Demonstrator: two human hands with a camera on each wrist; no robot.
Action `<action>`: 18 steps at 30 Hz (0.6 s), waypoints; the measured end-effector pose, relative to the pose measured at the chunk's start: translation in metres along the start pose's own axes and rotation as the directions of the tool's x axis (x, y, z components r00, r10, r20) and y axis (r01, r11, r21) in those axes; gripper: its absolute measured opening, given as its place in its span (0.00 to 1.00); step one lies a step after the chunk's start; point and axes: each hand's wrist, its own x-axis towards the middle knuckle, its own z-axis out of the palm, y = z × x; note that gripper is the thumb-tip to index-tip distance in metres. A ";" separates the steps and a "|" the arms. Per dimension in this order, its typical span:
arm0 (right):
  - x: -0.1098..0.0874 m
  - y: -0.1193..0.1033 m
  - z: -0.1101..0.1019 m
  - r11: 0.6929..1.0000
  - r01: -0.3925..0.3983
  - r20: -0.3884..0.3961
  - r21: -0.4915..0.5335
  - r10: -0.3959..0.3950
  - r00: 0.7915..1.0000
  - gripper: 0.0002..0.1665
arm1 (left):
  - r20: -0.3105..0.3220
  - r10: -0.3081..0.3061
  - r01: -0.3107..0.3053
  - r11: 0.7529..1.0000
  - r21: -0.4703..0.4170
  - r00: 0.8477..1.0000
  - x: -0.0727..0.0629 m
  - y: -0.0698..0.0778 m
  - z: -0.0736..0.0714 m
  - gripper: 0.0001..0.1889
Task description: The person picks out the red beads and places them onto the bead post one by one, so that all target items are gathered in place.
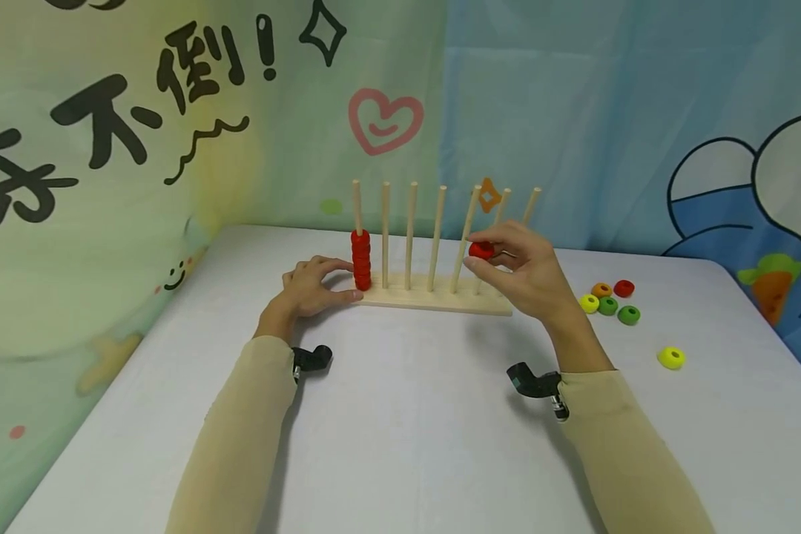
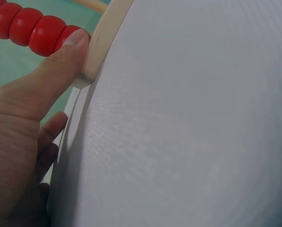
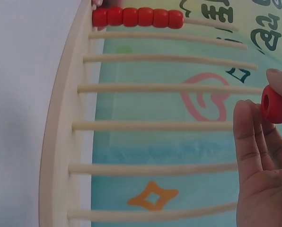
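A wooden peg rack point(image 1: 434, 300) with a row of upright pegs stands on the table. Red beads point(image 1: 361, 259) are stacked on its leftmost peg, and the top of that peg is bare. At the rack's left end, my left hand point(image 1: 317, 285) holds the base, thumb in front beside the lowest bead and fingers reaching behind. My right hand point(image 1: 523, 271) pinches a single red bead point(image 1: 481, 250) between thumb and fingers, raised before the right-hand pegs. In the right wrist view, the hole of this held bead point(image 3: 276, 105) faces the pegs.
Right of the rack lie loose beads: a red bead point(image 1: 624, 288), an orange bead point(image 1: 601, 290), green beads point(image 1: 629, 315) and yellow ones. One yellow bead point(image 1: 671, 357) lies apart, nearer the front. A printed cloth point(image 1: 541, 96) hangs behind the white table point(image 1: 414, 445).
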 end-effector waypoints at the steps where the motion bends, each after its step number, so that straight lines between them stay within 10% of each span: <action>1: 0.001 0.000 0.002 1.000 0.001 -0.001 0.006 -0.001 1.000 0.19 | 0.002 -0.001 0.001 1.000 0.000 1.000 0.000 0.000 0.000 0.37; 18: 0.021 -0.008 0.041 0.995 0.033 0.006 0.089 -0.033 0.999 0.18 | 0.012 -0.020 0.020 1.000 -0.014 1.000 0.002 0.000 0.000 0.38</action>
